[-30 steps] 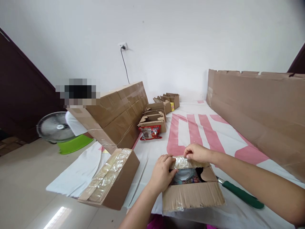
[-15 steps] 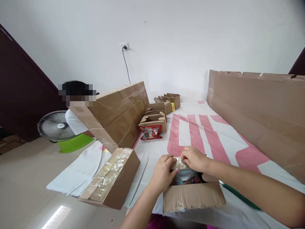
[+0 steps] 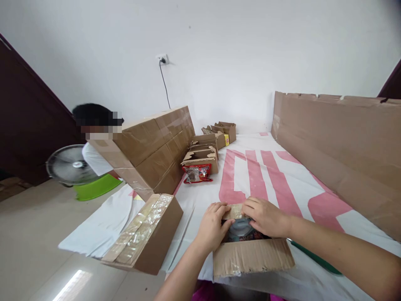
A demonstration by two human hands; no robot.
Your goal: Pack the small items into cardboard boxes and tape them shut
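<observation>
Right in front of me stands an open cardboard box (image 3: 253, 258), its near flap folded out toward me. My left hand (image 3: 213, 228) is closed over the far left edge, fingers outside and thumb inside. My right hand (image 3: 266, 216) grips the far taped flap (image 3: 236, 210) at its right end, fingers bent over it. Between my hands, a pale bluish-grey item (image 3: 240, 228) with a rounded rim shows inside the box. Darker, patterned contents lie below it, too shaded to name.
To the left lies a taped carton (image 3: 142, 234). Beyond are a wall of stacked cartons (image 3: 153, 150), open small boxes (image 3: 200, 156) and a red snack packet (image 3: 197, 173). A cardboard panel (image 3: 338, 150) borders the right. A person (image 3: 97, 156) and a fan (image 3: 67, 165) are far left.
My right hand has turned and shifted slightly right and down along the far flap. The left hand keeps almost the same place. The person at the left has moved slightly left.
</observation>
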